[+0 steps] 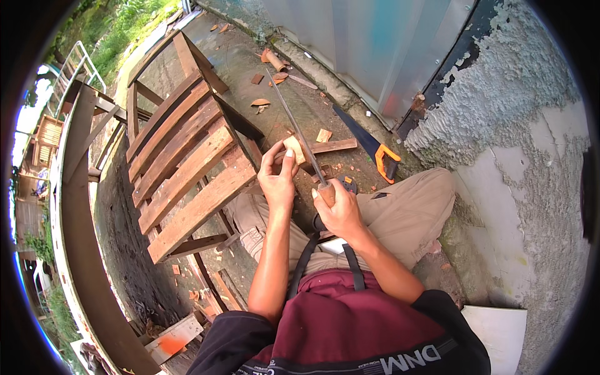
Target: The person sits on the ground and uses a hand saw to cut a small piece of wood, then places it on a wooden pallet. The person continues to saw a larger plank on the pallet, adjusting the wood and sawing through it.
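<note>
White-lettered shirt (350, 319), file (305, 143), wood block (294, 147)

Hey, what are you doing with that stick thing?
The left hand holds a small pale wooden block in its fingers. The right hand grips a long thin metal tool by its brown wooden handle, close beside the block. A slatted brown wooden frame is on the left; an orange-and-black-handled saw lies on the ground.

A peeling wall (494, 112) and metal sheet (381, 50) border a stained floor (244, 62) in daylight.
</note>
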### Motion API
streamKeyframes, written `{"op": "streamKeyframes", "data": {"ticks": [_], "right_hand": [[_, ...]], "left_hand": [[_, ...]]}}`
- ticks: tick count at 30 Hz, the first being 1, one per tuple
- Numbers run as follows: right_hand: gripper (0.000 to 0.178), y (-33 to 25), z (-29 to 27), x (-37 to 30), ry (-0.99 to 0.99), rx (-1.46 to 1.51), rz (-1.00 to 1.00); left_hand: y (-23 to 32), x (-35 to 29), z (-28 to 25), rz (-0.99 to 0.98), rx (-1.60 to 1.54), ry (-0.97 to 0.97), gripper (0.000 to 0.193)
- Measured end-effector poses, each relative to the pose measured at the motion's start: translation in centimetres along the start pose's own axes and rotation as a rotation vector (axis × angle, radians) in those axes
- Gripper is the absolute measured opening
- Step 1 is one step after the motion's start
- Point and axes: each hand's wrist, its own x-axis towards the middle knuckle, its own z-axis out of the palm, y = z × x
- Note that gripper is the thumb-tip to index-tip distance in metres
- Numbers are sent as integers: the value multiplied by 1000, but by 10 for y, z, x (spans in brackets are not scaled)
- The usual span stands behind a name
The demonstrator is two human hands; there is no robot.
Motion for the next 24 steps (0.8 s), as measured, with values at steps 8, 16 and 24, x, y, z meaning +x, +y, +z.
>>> {"op": "streamKeyframes", "data": {"ticks": [8,16,24], "right_hand": [[23,-2,5,0,-24,9,8],[25,-8,-1,1,-98,-22,66],[25,-13,0,-3,-96,-68,91]], "left_hand": [[-10,1,-11,32,59,-63,37],[-10,2,-11,61,97,-60,35],[-11,2,-8,134,90,-39,31]]}}
